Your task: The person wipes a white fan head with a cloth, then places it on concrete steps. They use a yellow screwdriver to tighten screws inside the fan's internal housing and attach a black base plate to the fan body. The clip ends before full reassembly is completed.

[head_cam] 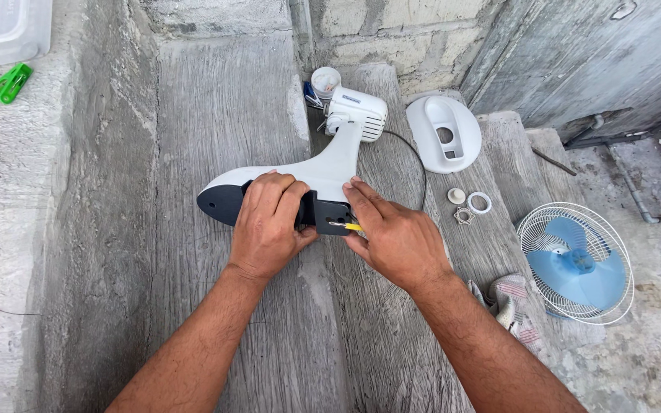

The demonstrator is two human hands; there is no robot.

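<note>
A white fan body with a dark underside lies on its side on a concrete step, its motor housing toward the wall. My left hand grips the dark base of the fan body. My right hand holds a yellow-handled screwdriver whose tip sits against the dark base plate. A black cord curves away from the motor.
A white rear cover lies to the right by the wall, with small rings and a nut near it. A wire grille with blue blades rests lower right beside a cloth. A green clip and clear container sit top left.
</note>
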